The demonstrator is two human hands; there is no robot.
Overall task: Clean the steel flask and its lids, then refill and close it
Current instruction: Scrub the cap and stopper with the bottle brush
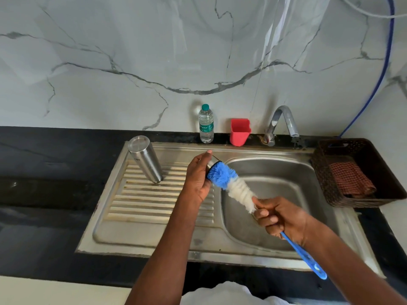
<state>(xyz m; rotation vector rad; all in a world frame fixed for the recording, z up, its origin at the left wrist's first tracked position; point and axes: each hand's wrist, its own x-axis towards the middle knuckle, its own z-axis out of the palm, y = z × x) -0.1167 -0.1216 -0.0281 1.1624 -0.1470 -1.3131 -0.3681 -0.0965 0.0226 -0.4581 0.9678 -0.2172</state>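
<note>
The steel flask (145, 159) stands upside down on the ribbed drainboard (141, 201), left of the basin. My left hand (198, 175) grips a small steel lid (213, 162) above the drainboard's right edge. My right hand (279, 216) holds a bottle brush (231, 181) by its blue handle. The brush's blue and white bristle head presses into the lid's open side. A second lid is not visible.
The sink basin (275, 201) lies under my right hand, with the tap (282, 122) behind it. A plastic water bottle (206, 124) and a red cup (240, 132) stand at the back wall. A dark basket (356, 172) holding a checked cloth sits to the right.
</note>
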